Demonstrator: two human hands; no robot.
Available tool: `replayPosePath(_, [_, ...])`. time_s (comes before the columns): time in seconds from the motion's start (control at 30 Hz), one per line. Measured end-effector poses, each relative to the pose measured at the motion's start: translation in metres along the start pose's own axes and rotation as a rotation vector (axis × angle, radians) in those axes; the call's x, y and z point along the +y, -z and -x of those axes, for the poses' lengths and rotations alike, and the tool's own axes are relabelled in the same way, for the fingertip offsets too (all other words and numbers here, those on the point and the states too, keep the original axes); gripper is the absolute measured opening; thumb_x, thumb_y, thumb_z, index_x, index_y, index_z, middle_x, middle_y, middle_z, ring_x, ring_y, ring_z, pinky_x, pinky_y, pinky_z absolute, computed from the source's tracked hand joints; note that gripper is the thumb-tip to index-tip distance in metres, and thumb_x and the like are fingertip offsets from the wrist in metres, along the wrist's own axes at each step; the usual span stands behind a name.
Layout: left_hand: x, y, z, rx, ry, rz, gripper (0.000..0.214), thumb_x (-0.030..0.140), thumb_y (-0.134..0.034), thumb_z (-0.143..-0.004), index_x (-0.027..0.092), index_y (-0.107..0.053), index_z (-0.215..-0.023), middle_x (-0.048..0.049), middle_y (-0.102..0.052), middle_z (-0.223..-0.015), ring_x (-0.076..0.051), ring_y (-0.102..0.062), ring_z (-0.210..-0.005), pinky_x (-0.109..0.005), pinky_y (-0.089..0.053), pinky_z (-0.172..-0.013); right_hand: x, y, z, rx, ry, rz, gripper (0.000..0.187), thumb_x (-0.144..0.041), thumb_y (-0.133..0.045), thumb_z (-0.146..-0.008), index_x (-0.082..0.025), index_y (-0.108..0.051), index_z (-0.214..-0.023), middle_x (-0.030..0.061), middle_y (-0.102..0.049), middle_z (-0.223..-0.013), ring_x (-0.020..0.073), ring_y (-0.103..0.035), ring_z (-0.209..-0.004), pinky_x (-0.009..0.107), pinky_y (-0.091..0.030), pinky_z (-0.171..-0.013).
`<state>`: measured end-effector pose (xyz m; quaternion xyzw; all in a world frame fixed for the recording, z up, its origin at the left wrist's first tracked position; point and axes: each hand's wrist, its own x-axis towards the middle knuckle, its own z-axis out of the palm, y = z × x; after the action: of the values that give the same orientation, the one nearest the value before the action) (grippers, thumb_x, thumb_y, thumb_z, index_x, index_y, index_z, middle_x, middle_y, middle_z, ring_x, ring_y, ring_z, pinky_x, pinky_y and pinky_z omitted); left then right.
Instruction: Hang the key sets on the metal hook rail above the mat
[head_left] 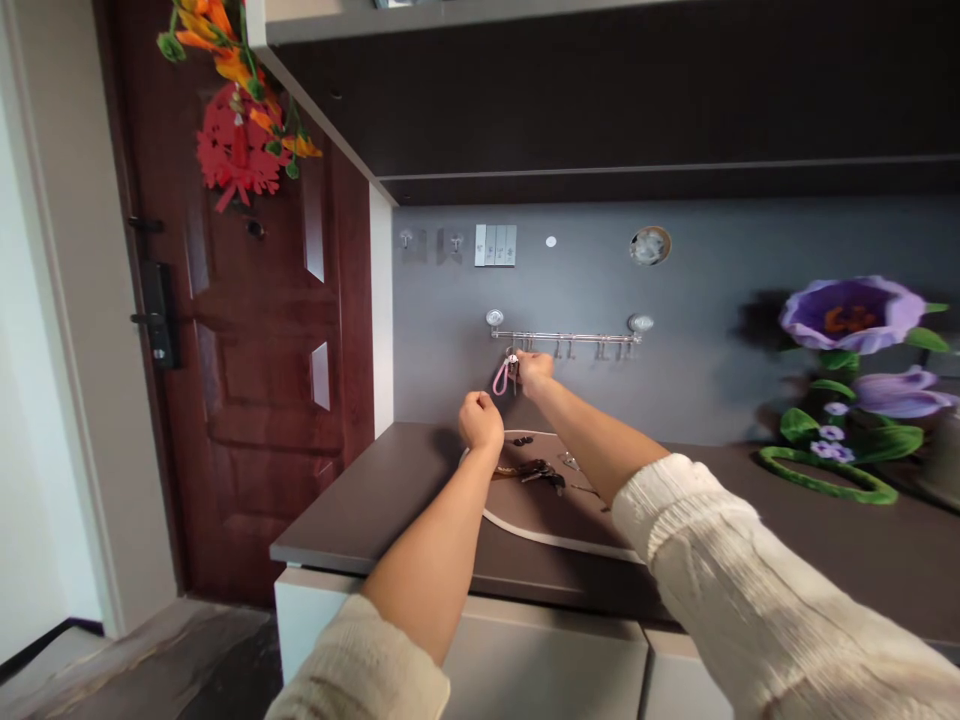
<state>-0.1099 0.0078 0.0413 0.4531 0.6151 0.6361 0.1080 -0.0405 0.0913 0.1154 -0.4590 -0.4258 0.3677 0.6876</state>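
Note:
My right hand (534, 368) is raised to the left end of a metal hook rail (570, 338) on the grey wall, its fingers pinched on a key with a pink loop strap (501, 377) at the leftmost hook. My left hand (481, 421) hovers just below and left of it, curled into a loose fist, with nothing visible in it. Beneath both hands a brown oval tray (525, 515) with a pale rim lies on the dark counter, with several keys (536, 469) lying in it.
A dark counter (360, 510) tops white cabinets. A big purple fabric flower (851, 315) with a green stem stands at the right. A red-brown door (247, 350) with a black handle and red ornament is at the left. Light switches (495, 245) sit above the rail.

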Motion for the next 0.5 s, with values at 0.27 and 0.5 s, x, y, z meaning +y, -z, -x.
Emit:
replayPosePath(0.27, [-0.001, 0.0, -0.001, -0.023, 0.001, -0.014, 0.028, 0.029, -0.033, -0.082, 0.019, -0.059, -0.083, -0.0072, -0.065, -0.084, -0.018, -0.057, -0.077, -0.027, -0.038, -0.068, 0.008, 0.004, 0.001, -0.004, -0.024, 0.04, 0.014, -0.02, -0.056, -0.076, -0.014, -0.055, -0.064, -0.0015, -0.053, -0.053, 0.0081, -0.053, -0.046, 0.023, -0.052, -0.048])
replayPosePath(0.5, [-0.003, -0.001, -0.001, -0.032, -0.014, -0.009, 0.029, 0.03, -0.032, -0.083, 0.019, -0.059, -0.083, -0.0067, -0.065, -0.084, -0.017, -0.057, -0.076, -0.027, -0.039, -0.068, 0.015, 0.016, 0.0, -0.108, 0.045, 0.127, 0.02, -0.018, -0.049, -0.08, -0.015, -0.048, -0.06, -0.0029, -0.05, -0.05, 0.0063, -0.05, -0.043, 0.022, -0.051, -0.049])
